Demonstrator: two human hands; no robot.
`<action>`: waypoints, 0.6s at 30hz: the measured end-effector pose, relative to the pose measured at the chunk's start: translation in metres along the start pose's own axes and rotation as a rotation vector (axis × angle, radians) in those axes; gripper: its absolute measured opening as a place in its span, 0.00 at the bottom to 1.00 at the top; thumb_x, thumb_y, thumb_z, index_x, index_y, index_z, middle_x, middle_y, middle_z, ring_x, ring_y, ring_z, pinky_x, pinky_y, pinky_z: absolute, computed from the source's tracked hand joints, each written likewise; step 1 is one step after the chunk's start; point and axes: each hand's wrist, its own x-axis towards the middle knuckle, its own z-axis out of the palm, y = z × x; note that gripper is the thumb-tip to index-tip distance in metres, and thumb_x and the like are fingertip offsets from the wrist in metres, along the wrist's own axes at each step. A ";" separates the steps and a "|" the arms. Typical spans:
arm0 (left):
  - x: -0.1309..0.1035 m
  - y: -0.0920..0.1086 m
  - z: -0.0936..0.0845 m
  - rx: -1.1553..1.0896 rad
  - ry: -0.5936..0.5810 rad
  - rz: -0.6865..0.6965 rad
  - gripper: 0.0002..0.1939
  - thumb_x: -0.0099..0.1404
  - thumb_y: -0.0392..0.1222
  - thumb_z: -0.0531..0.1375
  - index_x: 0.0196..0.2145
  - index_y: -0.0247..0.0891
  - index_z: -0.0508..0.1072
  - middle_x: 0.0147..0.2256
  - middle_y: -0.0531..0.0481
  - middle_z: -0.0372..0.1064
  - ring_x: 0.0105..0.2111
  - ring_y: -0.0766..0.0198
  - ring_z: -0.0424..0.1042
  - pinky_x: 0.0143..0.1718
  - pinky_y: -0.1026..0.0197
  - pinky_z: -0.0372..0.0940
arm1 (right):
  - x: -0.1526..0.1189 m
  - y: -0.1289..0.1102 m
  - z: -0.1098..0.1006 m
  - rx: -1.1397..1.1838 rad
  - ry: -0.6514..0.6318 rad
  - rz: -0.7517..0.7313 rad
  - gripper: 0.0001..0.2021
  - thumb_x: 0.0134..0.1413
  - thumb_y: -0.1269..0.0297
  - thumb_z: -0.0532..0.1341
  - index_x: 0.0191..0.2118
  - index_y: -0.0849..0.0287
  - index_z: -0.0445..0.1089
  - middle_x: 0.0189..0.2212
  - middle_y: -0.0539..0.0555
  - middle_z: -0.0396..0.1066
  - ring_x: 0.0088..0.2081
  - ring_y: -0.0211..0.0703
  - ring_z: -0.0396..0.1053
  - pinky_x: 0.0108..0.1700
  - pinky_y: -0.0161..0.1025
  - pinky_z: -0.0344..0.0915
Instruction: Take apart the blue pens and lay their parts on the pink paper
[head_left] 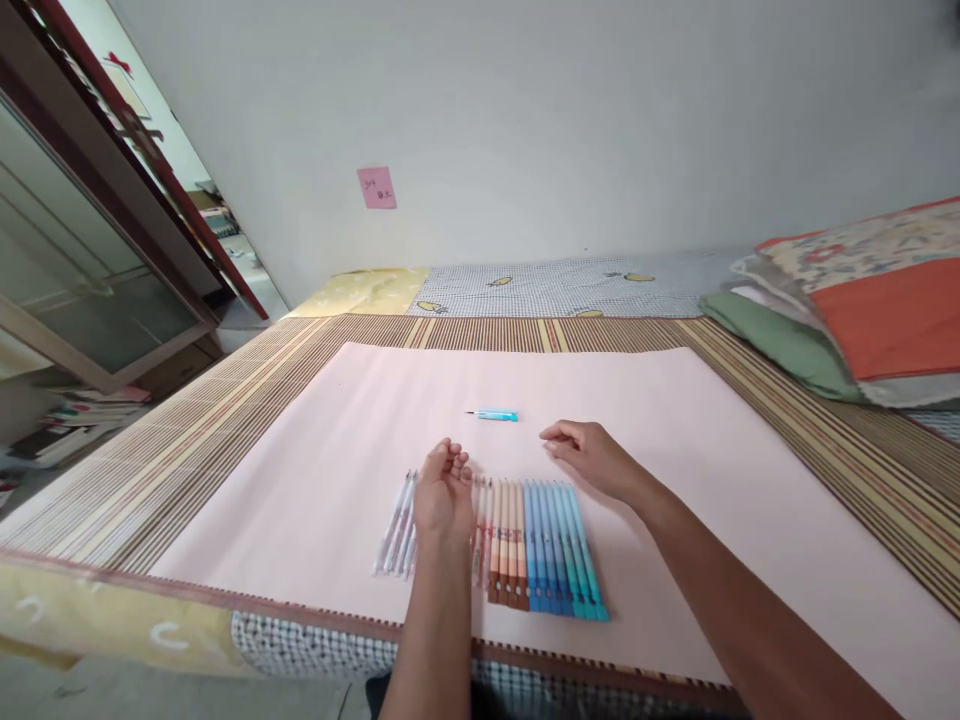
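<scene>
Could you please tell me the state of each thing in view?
Left hand: fingers loosely curled, nothing visibly held
Right hand: fingers slightly bent, nothing visibly held
Blue pen: lying apart from the row, dark tip exposed
Row of pens: side by side, partly hidden by the left arm
Pale pink sheet: spread flat
Striped mat: laid out, partly covered
Pink note: stuck up, written on
Orange fabric: piled

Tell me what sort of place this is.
Most likely a bedroom in a home: a striped mat lies over a patterned sheet, as on a bed, and a pile of folded cloth, perhaps bedding, sits at the right.
</scene>
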 end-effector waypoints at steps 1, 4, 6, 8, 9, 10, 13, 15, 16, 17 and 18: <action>0.001 0.003 -0.001 -0.004 -0.001 0.009 0.04 0.64 0.30 0.60 0.31 0.31 0.74 0.25 0.51 0.70 0.22 0.72 0.69 0.21 0.71 0.60 | -0.012 -0.001 -0.006 0.024 -0.001 0.023 0.13 0.57 0.58 0.60 0.43 0.58 0.76 0.36 0.56 0.79 0.38 0.48 0.75 0.42 0.43 0.68; 0.005 0.010 -0.002 -0.016 0.028 0.034 0.04 0.63 0.29 0.60 0.31 0.31 0.74 0.24 0.52 0.70 0.21 0.72 0.68 0.21 0.70 0.59 | -0.046 0.000 -0.018 0.057 0.071 0.085 0.14 0.57 0.56 0.60 0.43 0.57 0.75 0.36 0.55 0.78 0.39 0.49 0.74 0.43 0.44 0.68; 0.007 0.013 -0.003 -0.020 0.047 0.034 0.04 0.63 0.29 0.59 0.31 0.31 0.74 0.24 0.52 0.69 0.21 0.72 0.68 0.21 0.70 0.59 | -0.068 0.002 -0.018 0.063 0.124 0.128 0.15 0.56 0.54 0.60 0.43 0.58 0.74 0.35 0.55 0.77 0.39 0.49 0.74 0.42 0.44 0.67; 0.008 0.015 -0.003 -0.016 0.059 0.029 0.05 0.63 0.29 0.58 0.31 0.31 0.73 0.24 0.52 0.69 0.21 0.71 0.68 0.21 0.70 0.59 | -0.087 0.002 -0.011 0.031 0.133 0.164 0.15 0.56 0.53 0.60 0.42 0.58 0.74 0.33 0.55 0.76 0.37 0.49 0.73 0.41 0.44 0.67; 0.009 0.015 -0.003 -0.012 0.065 0.029 0.05 0.64 0.29 0.58 0.31 0.31 0.73 0.24 0.52 0.69 0.21 0.71 0.68 0.21 0.70 0.59 | -0.096 0.000 -0.006 0.004 0.124 0.176 0.15 0.56 0.54 0.60 0.42 0.58 0.73 0.31 0.54 0.75 0.35 0.48 0.72 0.40 0.43 0.66; 0.009 0.016 -0.003 -0.008 0.071 0.029 0.05 0.64 0.29 0.57 0.31 0.31 0.73 0.24 0.52 0.69 0.21 0.71 0.68 0.21 0.70 0.59 | -0.104 -0.002 0.000 -0.024 0.110 0.184 0.15 0.56 0.54 0.59 0.43 0.58 0.72 0.30 0.53 0.73 0.34 0.47 0.71 0.39 0.43 0.65; 0.008 0.015 -0.003 -0.002 0.074 0.028 0.05 0.63 0.29 0.57 0.32 0.31 0.73 0.24 0.52 0.69 0.21 0.71 0.67 0.21 0.70 0.59 | -0.121 -0.011 0.016 -0.112 0.057 0.232 0.17 0.56 0.57 0.59 0.50 0.58 0.70 0.27 0.49 0.70 0.30 0.45 0.69 0.35 0.41 0.62; 0.006 0.013 -0.003 -0.002 0.074 0.029 0.05 0.63 0.29 0.57 0.32 0.31 0.73 0.24 0.52 0.69 0.21 0.71 0.67 0.21 0.70 0.59 | -0.127 -0.015 0.022 -0.165 0.025 0.276 0.21 0.55 0.59 0.60 0.55 0.57 0.67 0.27 0.47 0.69 0.30 0.44 0.69 0.35 0.40 0.61; 0.006 0.011 -0.003 0.000 0.076 0.028 0.05 0.63 0.29 0.57 0.32 0.31 0.73 0.24 0.52 0.69 0.21 0.71 0.68 0.22 0.70 0.59 | -0.128 -0.016 0.023 -0.185 0.011 0.293 0.23 0.55 0.60 0.60 0.57 0.56 0.66 0.27 0.47 0.68 0.31 0.44 0.69 0.36 0.40 0.60; 0.005 0.010 -0.003 0.003 0.075 0.026 0.05 0.63 0.29 0.57 0.32 0.31 0.73 0.24 0.52 0.69 0.21 0.71 0.68 0.22 0.70 0.59 | -0.129 -0.016 0.023 -0.203 0.001 0.304 0.24 0.55 0.61 0.60 0.58 0.56 0.66 0.28 0.47 0.68 0.32 0.45 0.69 0.36 0.40 0.60; 0.004 0.008 -0.002 0.006 0.072 0.023 0.05 0.63 0.30 0.57 0.32 0.31 0.73 0.24 0.52 0.69 0.21 0.71 0.68 0.22 0.70 0.59 | -0.129 -0.016 0.022 -0.220 -0.004 0.309 0.25 0.55 0.62 0.60 0.59 0.56 0.65 0.29 0.48 0.68 0.33 0.44 0.69 0.36 0.40 0.60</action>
